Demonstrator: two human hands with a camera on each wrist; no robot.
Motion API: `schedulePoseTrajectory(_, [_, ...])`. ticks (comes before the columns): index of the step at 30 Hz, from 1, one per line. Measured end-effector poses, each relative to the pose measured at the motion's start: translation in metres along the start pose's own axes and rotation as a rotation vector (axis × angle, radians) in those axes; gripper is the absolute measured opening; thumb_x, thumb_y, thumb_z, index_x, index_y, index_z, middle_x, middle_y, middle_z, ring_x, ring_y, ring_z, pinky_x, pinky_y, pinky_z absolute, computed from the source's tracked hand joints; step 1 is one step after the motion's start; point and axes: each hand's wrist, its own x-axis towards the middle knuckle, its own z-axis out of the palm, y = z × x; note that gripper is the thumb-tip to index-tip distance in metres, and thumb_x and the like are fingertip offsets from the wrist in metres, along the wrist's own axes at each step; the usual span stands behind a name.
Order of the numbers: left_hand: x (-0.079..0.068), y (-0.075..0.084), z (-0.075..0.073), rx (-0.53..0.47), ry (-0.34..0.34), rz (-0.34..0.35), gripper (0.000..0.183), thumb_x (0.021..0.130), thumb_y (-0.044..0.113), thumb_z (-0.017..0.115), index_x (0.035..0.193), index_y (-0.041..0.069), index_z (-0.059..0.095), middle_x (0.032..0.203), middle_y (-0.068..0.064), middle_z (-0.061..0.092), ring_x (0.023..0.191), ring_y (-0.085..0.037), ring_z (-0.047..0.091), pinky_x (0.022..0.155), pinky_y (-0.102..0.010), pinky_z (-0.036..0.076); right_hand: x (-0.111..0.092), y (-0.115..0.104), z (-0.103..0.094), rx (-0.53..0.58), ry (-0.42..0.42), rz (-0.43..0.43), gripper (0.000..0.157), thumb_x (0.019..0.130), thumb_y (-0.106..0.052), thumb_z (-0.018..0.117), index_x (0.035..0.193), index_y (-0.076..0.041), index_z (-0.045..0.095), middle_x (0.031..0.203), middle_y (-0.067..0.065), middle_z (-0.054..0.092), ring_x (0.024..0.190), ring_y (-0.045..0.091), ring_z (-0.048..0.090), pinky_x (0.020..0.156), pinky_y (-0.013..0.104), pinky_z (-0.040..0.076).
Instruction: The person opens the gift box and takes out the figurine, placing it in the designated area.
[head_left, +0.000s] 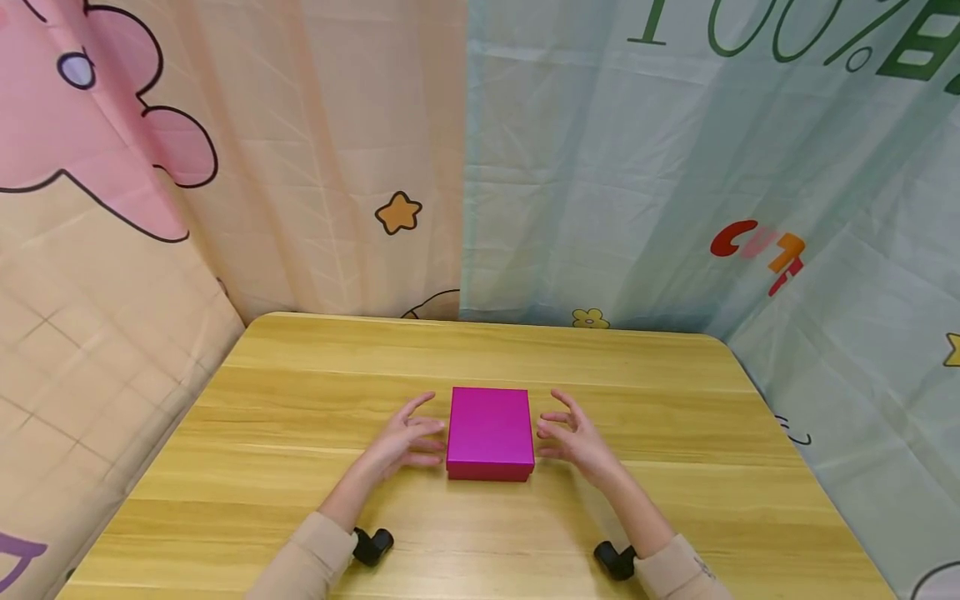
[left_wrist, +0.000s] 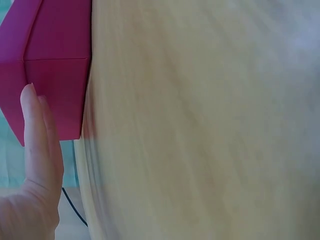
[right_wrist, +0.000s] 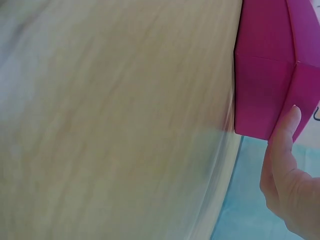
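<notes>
A bright magenta box point(head_left: 491, 427) with a fitted lid sits on the wooden table, its top facing up. Just left of it is my left hand point(head_left: 406, 440), fingers spread and pointing at the box's side with a small gap. On the opposite side my right hand point(head_left: 576, 442) faces the box in the same way, fingers loosely bent. In the left wrist view the box's side point(left_wrist: 55, 95) and lid seam show beyond the fingers. From the right wrist view, the thumb overlaps the lid edge of the box point(right_wrist: 265, 95). Neither hand holds anything.
The wooden table point(head_left: 300, 375) has rounded far corners. Printed curtains point(head_left: 585, 167) hang right behind it and along both sides. Black wrist cameras point(head_left: 372, 547) are strapped at the sleeve cuffs.
</notes>
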Motion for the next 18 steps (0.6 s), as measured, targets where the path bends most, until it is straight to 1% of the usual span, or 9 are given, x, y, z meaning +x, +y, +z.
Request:
schedulePoseTrajectory(4, [0.0021, 0.0004, 0.0019, 0.019, -0.019, -0.021, 0.072, 0.085, 0.019, 0.064, 0.144, 0.016, 0.023, 0.116, -0.02, 0.052, 0.079, -0.026, 0.063, 0.074, -0.047, 0.054, 0.0003, 0.0009, 0.0033, -0.048, -0.024, 0.01, 0.068, 0.09, -0.014, 0.058, 0.144, -0.01, 0.017, 0.122, 0.024, 0.041, 0.09, 0.022, 0.058, 0.077, 0.042, 0.054])
schedulePoseTrajectory(7, [0.0028, 0.0016, 0.0032, 0.02, -0.032, -0.036, 0.074, 0.084, 0.019, 0.065, 0.144, 0.016, 0.022, 0.112, -0.017, 0.054, 0.075, -0.023, 0.062, 0.072, -0.045, 0.055, 0.0011, 0.002, 0.0052, -0.07, -0.039, 0.019, 0.067, 0.09, -0.016, 0.057, 0.144, -0.008, 0.018, 0.119, 0.022, 0.044, 0.088, 0.021, 0.059, 0.076, 0.042, 0.055])
schedulePoseTrajectory(14, [0.0044, 0.0033, 0.0052, 0.027, -0.054, -0.065, 0.071, 0.085, 0.017, 0.064, 0.144, 0.014, 0.025, 0.103, -0.013, 0.059, 0.071, -0.021, 0.062, 0.07, -0.043, 0.056, 0.0019, 0.0027, 0.0072, -0.091, -0.087, 0.052, 0.07, 0.089, -0.023, 0.06, 0.144, -0.008, 0.018, 0.118, 0.021, 0.045, 0.086, 0.018, 0.059, 0.074, 0.039, 0.055])
schedulePoseTrajectory(18, [0.0058, 0.0023, 0.0048, 0.028, -0.063, -0.078, 0.07, 0.085, 0.017, 0.064, 0.143, 0.014, 0.026, 0.101, -0.013, 0.059, 0.07, -0.021, 0.062, 0.069, -0.042, 0.056, 0.002, 0.0027, 0.0081, -0.093, -0.104, 0.069, 0.07, 0.089, -0.025, 0.06, 0.144, -0.009, 0.019, 0.117, 0.019, 0.046, 0.085, 0.018, 0.058, 0.073, 0.037, 0.055])
